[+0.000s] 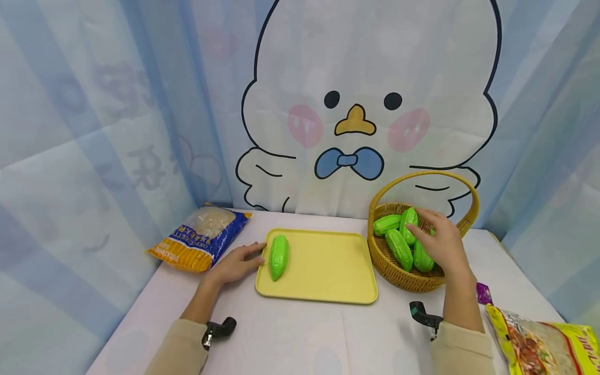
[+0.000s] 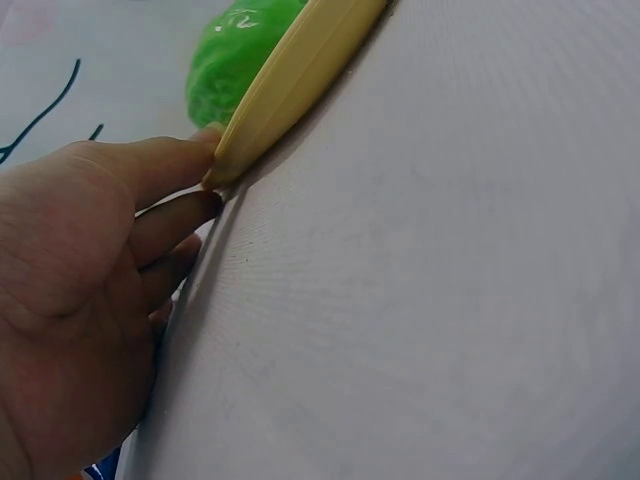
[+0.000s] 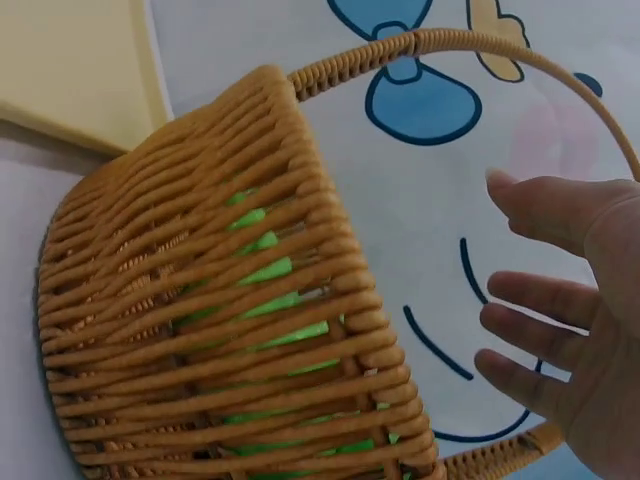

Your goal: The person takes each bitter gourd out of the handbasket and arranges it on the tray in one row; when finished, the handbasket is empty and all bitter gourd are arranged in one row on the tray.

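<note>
A shiny green toy cucumber (image 1: pixel 278 258) lies near the left end of a yellow tray (image 1: pixel 323 294). At that tray's left rim, my left hand (image 1: pixel 239 264) pinches the edge; the left wrist view has the thumb (image 2: pixel 175 165) against the rim with fingers beneath. Several more green toy cucumbers (image 1: pixel 399 249) lie in a wicker basket (image 1: pixel 398 278) with a tall handle. Over the basket's right side hovers my right hand (image 1: pixel 442 242), holding nothing. Its fingers (image 3: pixel 540 297) are spread apart in the right wrist view, where the woven wall mostly hides the cucumbers.
A blue and orange bag (image 1: pixel 206 234) lies left of the tray. On the right are a small purple packet (image 1: pixel 484 293) and a yellow food bag (image 1: pixel 544 341). A curtain (image 1: pixel 351 67) printed with a cartoon bird hangs behind the white table (image 1: pixel 290 333).
</note>
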Demonstrator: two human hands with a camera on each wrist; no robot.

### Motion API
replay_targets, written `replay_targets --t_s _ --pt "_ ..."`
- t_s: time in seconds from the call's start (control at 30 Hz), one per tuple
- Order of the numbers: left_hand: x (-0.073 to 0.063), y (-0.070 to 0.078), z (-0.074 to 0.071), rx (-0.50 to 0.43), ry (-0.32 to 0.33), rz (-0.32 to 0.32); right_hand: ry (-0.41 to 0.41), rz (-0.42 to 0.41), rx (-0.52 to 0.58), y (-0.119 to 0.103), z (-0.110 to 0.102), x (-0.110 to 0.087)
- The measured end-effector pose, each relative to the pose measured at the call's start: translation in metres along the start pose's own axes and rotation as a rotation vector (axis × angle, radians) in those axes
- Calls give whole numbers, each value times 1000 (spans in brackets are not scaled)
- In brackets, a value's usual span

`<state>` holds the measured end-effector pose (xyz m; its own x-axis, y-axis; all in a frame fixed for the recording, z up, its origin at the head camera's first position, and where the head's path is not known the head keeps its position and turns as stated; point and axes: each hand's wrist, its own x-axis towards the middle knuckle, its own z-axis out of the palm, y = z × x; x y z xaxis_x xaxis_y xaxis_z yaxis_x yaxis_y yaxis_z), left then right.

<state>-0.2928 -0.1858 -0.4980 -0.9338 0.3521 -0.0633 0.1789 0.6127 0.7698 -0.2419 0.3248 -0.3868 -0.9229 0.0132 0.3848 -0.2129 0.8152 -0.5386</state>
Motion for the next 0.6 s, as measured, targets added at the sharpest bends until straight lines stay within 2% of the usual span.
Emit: replay_targets --t_s 0.17,0.6 --pt "0 0 0 -5 -1 2 0 23 -29 18 -4 -2" --pt "-1 2 1 -16 5 -7 -127 112 -124 40 -7 -5"
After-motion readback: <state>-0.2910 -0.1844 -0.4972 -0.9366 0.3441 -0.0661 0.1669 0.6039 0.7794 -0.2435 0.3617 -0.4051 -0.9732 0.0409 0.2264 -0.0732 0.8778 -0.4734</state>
